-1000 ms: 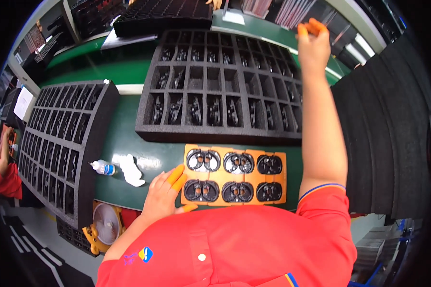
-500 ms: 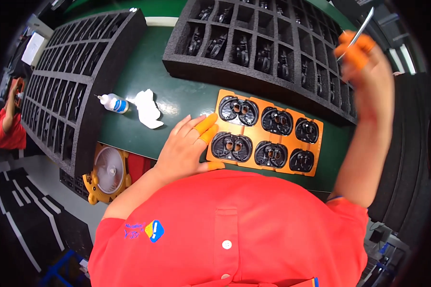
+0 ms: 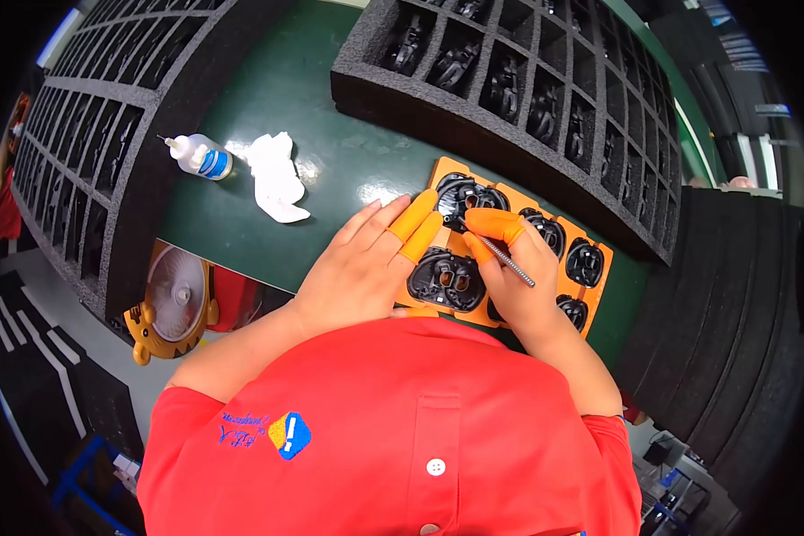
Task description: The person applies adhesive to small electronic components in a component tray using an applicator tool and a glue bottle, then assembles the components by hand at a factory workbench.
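An orange tray point(image 3: 439, 234) holds several black rounded plastic housings, each with two round openings. My left hand point(image 3: 366, 259) lies with fingers stretched against the tray's left edge; orange finger cots cover some fingertips. Its index fingertip touches or nearly touches the upper-left housing point(image 3: 456, 198). With orange-covered fingertips, my right hand point(image 3: 518, 277) pinches a slim metal tool point(image 3: 512, 263) with a ridged shaft over that same housing. The tool's working tip is hidden by the fingers. Below, the lower-left housing point(image 3: 447, 279) shows between my hands, while my right hand partly covers others.
Black foam trays with black parts in their compartments stand at the left point(image 3: 143, 161) and back right point(image 3: 473, 116). A white bottle with a blue label point(image 3: 202, 158) and a crumpled white cloth point(image 3: 275, 177) rest on the green table point(image 3: 330, 125). A fan point(image 3: 177, 299) stands below the table's edge.
My right hand has come down from the upper right to the tray, bringing the metal tool with it. My left hand stays at the tray's left edge. The whole view has shifted slightly.
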The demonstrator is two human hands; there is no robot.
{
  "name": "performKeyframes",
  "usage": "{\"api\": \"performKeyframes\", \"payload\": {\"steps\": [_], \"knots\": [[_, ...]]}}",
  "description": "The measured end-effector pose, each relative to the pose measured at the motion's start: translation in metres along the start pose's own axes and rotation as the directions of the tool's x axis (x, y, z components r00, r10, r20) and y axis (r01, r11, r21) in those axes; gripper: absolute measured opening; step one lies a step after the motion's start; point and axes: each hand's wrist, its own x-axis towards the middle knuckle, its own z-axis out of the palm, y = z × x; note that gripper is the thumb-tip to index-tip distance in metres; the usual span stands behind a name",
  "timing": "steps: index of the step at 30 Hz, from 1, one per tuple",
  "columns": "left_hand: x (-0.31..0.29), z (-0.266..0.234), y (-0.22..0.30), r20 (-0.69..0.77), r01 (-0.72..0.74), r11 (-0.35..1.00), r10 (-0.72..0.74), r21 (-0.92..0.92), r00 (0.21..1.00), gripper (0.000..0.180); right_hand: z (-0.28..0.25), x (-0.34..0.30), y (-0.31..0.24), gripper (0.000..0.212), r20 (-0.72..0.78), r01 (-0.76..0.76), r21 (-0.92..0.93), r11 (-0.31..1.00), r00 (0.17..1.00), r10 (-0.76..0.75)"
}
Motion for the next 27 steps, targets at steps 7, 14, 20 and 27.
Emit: {"api": "performKeyframes", "payload": {"steps": [7,14,20,27], "knots": [[0.001,0.001,-0.001,-0.043,-0.037,0.999,0.038,0.027,0.998,0.059,-0.008,0.001,-0.002,0.033,0.14,0.141,-0.086,0.986,0.982,-0.128],[0.002,0.006,-0.002,-0.118,-0.054,0.998,0.056,0.019,0.991,0.047,-0.018,-0.001,0.001,0.034,0.2,0.286,-0.211,0.935,0.949,-0.245],[0.0,0.002,0.001,-0.099,-0.042,0.999,0.045,0.027,0.994,0.042,-0.02,-0.006,0.006,0.028,-0.009,0.06,-0.12,0.991,0.998,-0.061],[0.0,0.001,-0.001,0.013,-0.012,1.0,0.012,0.001,1.0,0.08,-0.028,-0.008,0.003,0.034,0.208,0.205,-0.271,0.941,0.966,-0.15]]}}
